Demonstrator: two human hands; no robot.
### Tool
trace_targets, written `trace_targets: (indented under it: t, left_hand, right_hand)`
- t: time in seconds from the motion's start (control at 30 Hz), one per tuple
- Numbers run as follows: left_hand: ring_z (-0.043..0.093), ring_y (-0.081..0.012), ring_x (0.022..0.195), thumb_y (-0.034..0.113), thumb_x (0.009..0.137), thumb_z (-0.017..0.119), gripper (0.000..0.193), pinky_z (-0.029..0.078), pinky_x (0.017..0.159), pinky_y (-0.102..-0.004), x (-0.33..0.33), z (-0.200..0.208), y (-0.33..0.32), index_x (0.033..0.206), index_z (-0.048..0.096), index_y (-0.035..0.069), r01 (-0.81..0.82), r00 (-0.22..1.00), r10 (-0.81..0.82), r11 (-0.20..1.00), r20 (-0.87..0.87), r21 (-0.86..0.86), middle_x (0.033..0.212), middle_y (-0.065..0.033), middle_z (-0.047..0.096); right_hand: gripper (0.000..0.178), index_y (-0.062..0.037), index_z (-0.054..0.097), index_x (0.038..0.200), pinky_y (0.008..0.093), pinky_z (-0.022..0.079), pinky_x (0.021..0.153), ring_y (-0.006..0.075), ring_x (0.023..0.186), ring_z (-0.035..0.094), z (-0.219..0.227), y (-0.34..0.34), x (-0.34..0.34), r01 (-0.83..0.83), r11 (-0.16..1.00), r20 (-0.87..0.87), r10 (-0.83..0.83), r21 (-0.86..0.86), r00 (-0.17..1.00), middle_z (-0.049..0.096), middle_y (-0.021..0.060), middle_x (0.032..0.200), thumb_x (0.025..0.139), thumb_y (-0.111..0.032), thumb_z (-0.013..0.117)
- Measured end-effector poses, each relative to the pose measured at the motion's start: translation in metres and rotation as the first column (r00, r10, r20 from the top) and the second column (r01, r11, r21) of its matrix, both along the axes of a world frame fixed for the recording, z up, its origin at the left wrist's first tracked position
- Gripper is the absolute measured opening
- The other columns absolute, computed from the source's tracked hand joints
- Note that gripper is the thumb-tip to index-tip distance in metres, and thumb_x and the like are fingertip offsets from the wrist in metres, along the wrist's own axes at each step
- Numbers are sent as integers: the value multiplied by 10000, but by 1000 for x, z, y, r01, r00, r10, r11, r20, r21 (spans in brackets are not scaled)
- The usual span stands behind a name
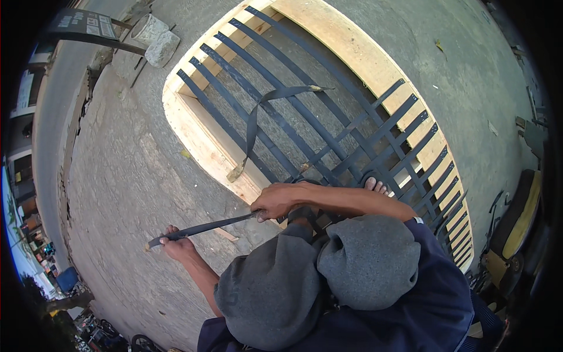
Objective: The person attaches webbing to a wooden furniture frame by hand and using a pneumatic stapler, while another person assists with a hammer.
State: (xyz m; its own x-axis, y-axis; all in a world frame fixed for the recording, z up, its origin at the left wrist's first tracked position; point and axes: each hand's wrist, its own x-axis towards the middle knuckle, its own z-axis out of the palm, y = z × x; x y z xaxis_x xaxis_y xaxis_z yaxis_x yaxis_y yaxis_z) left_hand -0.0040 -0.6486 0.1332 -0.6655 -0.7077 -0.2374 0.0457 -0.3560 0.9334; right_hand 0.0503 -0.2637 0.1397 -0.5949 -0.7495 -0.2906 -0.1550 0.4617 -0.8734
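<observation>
My left hand, out to the left over the ground, is closed on the free end of a dark webbing strap. From there the strap runs taut to my right hand, whose fingers wrap round it beside the edge of a pale wooden frame. Dark straps stretch lengthwise over the frame's opening, and shorter ones cross them at the right, woven over and under. Another loose strap lies curled over the lengthwise ones. My right forearm hides part of the weave.
A bare foot shows among the straps inside the frame. Rough concrete surrounds it. A sign board and a concrete block stand at the far left. A black and yellow padded seat is at the right edge.
</observation>
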Motion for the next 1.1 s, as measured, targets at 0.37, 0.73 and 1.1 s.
trace_targets:
  t: [0.37, 0.73, 1.1]
  left_hand:
    - [452, -304, 1374, 690, 978, 440, 828, 365, 1116, -425, -4, 30, 202, 1506, 423, 53, 878, -454, -813, -338, 366, 338, 1379, -226, 559]
    - [607, -171, 552, 361, 977, 638, 516, 476, 541, -334, -33, 28, 198, 1372, 590, 32, 970, -138, -632, -240, 763, -23, 750, -145, 678]
    - [733, -371, 755, 260, 920, 535, 348, 579, 731, -441, -26, 43, 234, 1065, 735, 14, 907, -173, -17, -394, 985, 152, 876, -271, 717]
  right_hand:
    - [187, -55, 699, 725, 484, 565, 686, 357, 687, 683, -10, -33, 16, 162, 986, -397, -133, 40, 908, 660, 143, 676, 787, -197, 597]
    - [252, -123, 667, 1110, 475, 383, 1107, 330, 1301, 501, -25, 33, 5, 487, 836, -660, -517, -253, 545, 540, 137, 1367, 860, -106, 644]
    - [301, -31, 696, 1132, 517, 551, 892, 460, 995, 692, -74, 39, -11, 544, 747, -8, -586, 381, 810, 710, 292, 969, 885, -128, 556]
